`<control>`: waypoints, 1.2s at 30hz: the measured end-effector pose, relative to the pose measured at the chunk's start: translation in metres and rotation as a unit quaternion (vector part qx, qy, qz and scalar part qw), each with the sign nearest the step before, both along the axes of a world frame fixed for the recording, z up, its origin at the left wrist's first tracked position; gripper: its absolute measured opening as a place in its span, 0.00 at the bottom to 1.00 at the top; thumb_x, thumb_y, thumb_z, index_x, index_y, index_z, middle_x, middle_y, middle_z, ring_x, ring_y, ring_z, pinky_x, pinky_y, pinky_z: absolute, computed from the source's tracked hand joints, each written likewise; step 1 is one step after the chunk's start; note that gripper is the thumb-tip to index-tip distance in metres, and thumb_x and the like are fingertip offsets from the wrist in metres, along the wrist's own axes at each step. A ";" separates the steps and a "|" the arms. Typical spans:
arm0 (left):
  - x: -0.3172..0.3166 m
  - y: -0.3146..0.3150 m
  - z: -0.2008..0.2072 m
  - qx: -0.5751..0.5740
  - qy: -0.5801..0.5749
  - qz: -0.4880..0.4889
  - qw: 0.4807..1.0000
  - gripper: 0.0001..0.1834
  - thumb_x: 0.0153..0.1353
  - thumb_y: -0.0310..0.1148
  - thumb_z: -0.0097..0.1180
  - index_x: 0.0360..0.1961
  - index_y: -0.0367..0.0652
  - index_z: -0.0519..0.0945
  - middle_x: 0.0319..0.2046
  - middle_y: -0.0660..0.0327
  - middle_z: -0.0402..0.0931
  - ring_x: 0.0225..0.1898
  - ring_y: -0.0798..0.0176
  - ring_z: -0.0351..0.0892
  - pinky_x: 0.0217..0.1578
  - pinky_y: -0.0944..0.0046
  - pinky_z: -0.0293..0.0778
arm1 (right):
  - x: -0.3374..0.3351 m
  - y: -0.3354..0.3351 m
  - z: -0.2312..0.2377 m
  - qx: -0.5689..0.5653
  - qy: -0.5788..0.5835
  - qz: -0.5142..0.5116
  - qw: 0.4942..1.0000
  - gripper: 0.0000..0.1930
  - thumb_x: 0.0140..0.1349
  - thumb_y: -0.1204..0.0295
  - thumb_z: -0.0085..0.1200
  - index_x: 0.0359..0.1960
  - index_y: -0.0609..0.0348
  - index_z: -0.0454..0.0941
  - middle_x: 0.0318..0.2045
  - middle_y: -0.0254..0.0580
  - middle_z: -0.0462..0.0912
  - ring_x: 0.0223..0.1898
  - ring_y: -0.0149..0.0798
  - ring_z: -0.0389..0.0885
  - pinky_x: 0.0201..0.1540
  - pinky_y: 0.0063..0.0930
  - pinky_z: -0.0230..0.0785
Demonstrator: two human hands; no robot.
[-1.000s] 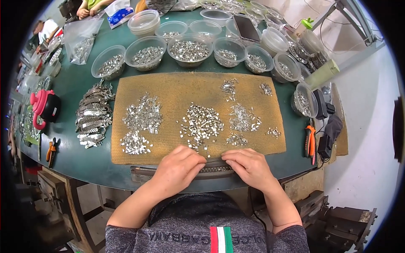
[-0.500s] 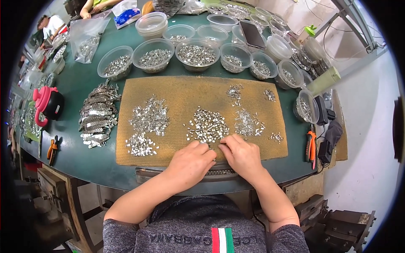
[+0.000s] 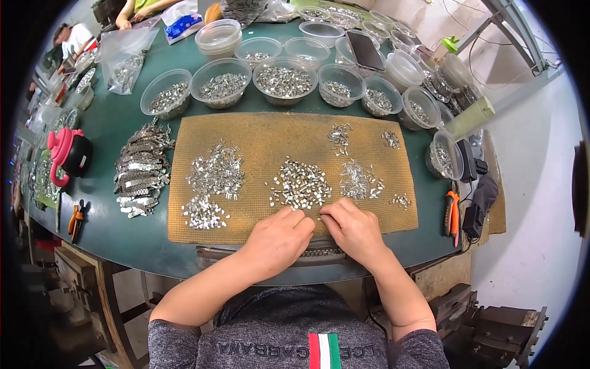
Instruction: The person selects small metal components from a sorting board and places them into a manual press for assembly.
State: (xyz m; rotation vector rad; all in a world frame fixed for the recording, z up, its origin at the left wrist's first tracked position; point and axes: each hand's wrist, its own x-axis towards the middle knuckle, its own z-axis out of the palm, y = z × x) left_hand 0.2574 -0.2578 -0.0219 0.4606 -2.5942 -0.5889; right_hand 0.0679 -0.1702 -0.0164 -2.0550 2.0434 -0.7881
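My left hand (image 3: 278,241) is curled at the near edge of a tan textured mat (image 3: 264,132), its fingers bent together. Close beside it, my right hand (image 3: 354,229) has thumb and forefinger pinched over the mat. Whatever either hand holds is too small or hidden. Just beyond the fingertips lies a pile of small shiny metal pieces (image 3: 301,184). Under the hands, along the mat's near edge, runs a dark curved holder (image 3: 215,253) with a row of metal links (image 3: 324,252) in it, partly covered by my hands.
More metal pieces (image 3: 215,171) lie in heaps on the mat. Linked metal bands (image 3: 142,169) are stacked left of it. Clear plastic bowls (image 3: 284,83) of parts line the far side, a phone (image 3: 365,50) resting among them. Pliers (image 3: 452,212) lie right; a pink-lidded jug (image 3: 77,150) stands left.
The whole view has shifted very slightly. Both hands stay at the mat's near edge, with only a small movement of the fingers.
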 end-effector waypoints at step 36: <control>0.032 0.008 0.010 0.204 0.059 0.046 0.976 0.07 0.61 0.26 0.67 0.38 0.40 0.81 0.33 0.56 0.80 0.34 0.51 0.81 0.35 0.56 0.76 | 0.008 0.009 0.013 0.010 -0.013 0.020 1.000 0.06 0.62 0.73 0.64 0.40 0.55 0.81 0.39 0.36 0.84 0.37 0.44 0.86 0.37 0.35 0.79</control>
